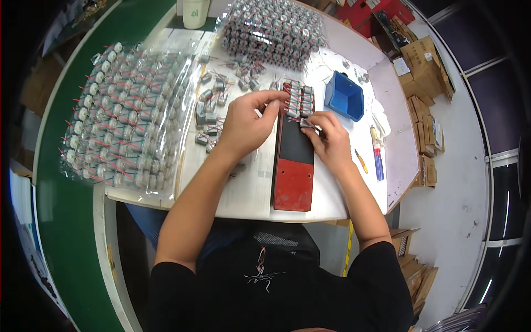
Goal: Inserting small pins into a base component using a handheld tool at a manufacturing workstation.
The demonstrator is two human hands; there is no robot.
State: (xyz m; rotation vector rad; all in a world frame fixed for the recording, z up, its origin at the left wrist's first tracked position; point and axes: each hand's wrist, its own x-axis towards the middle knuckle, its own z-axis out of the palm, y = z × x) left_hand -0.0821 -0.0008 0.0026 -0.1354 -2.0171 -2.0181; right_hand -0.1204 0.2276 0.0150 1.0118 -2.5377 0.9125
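A long red and black tray (pixel 294 185) lies lengthwise on the table before me. Small silver motors (pixel 301 101) with red and green wires stand in rows at its far end. My right hand (pixel 332 138) pinches a small motor (pixel 305 123) just below those rows, over the tray's dark part. At the left side of the rows, the thumb and forefinger of my left hand (pixel 249 123) come together; whatever lies between their tips is too small to make out. Loose motors (pixel 207 116) are scattered on the table left of the tray.
Clear plastic packs of wired motors stand at the left (pixel 127 116) and the back (pixel 271 30). On the right are a blue bin (pixel 345 97), a blue-handled screwdriver (pixel 378 160), a yellow-handled tool (pixel 361 161) and a white cloth (pixel 379 119). A pale cup (pixel 195 14) stands far left.
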